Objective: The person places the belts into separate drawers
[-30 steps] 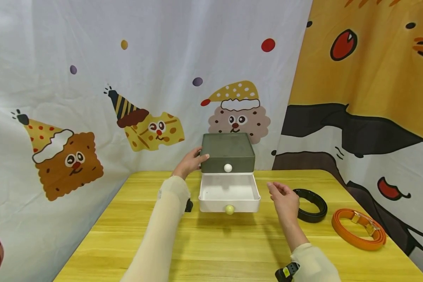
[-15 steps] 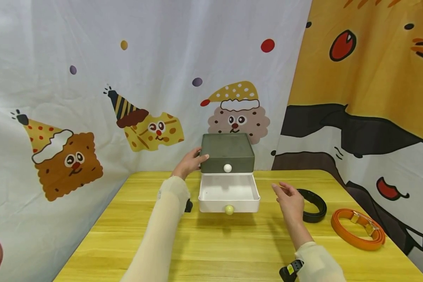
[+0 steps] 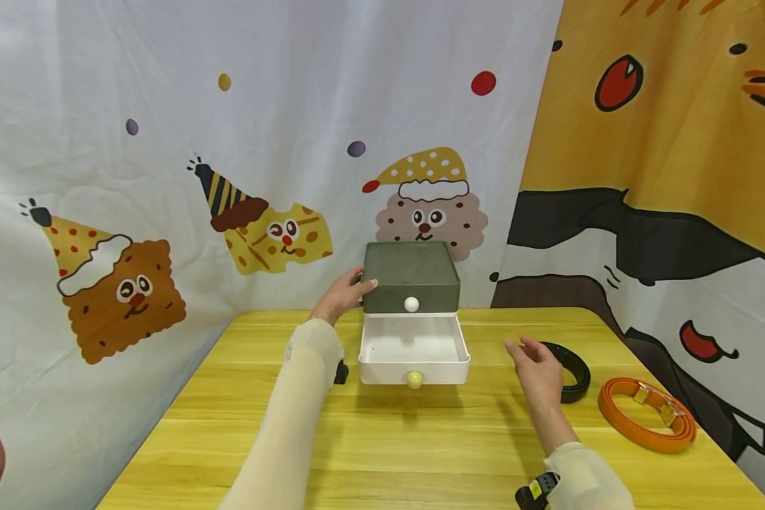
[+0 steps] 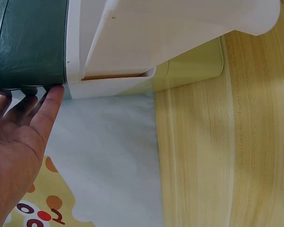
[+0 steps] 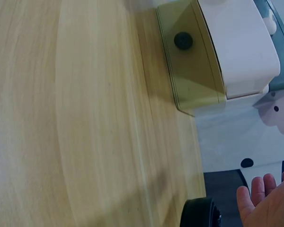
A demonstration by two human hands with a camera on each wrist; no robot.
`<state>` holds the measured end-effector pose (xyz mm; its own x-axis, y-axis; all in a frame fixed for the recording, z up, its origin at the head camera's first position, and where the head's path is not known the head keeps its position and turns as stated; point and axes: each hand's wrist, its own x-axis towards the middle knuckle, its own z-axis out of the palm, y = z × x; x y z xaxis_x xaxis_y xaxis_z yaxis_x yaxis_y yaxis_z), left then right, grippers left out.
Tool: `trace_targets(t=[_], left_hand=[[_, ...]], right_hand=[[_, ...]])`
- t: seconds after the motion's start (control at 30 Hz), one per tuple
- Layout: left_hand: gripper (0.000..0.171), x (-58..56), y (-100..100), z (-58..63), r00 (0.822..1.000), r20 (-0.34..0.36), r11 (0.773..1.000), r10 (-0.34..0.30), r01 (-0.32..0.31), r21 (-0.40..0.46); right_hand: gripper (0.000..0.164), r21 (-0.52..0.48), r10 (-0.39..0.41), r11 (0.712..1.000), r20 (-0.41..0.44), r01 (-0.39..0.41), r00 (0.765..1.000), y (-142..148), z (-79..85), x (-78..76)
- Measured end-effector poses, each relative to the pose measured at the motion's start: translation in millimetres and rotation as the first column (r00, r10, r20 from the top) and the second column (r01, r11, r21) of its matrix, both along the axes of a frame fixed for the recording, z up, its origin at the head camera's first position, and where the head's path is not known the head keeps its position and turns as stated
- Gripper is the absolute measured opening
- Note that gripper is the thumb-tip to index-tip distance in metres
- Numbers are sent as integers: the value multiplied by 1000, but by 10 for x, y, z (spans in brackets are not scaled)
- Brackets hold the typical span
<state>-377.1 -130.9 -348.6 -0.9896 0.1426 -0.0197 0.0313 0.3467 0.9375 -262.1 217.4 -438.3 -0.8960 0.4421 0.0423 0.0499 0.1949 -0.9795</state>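
A stacked drawer box stands at the table's back middle. Its green top drawer [image 3: 411,263] has a white knob, and the white drawer [image 3: 389,372] beneath is pulled out with its inside bare. The bottom yellow drawer [image 5: 191,71] with a dark knob shows pushed in. My left hand [image 3: 342,296] rests against the green drawer's left side, fingers fairly straight, as the left wrist view also shows. My right hand [image 3: 540,375] hovers right of the box with loosely bent fingers and nothing in them. It partly hides a coiled black belt [image 3: 584,386].
A coiled orange belt [image 3: 634,429] with a gold buckle lies at the table's right. The wooden table [image 3: 408,453] ends at a printed cloth backdrop [image 3: 293,92]. A small black object [image 3: 341,372] shows beside my left sleeve.
My right hand has moved rightward, away from the white drawer and toward the black belt, covering more of it. My left hand and the drawer box have stayed still.
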Motion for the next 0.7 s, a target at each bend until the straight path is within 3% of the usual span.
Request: trace_targets(t=[0.33, 0.7], left_hand=[[72, 6, -16, -4, 1000, 1, 1000, -7, 7, -10], [73, 7, -17, -18, 1000, -10, 1000, -17, 17, 7]], right_hand=[[70, -5, -64, 998, 34, 65, 997, 148, -90, 45], [63, 26, -169, 985, 16, 169, 985, 326, -196, 64]])
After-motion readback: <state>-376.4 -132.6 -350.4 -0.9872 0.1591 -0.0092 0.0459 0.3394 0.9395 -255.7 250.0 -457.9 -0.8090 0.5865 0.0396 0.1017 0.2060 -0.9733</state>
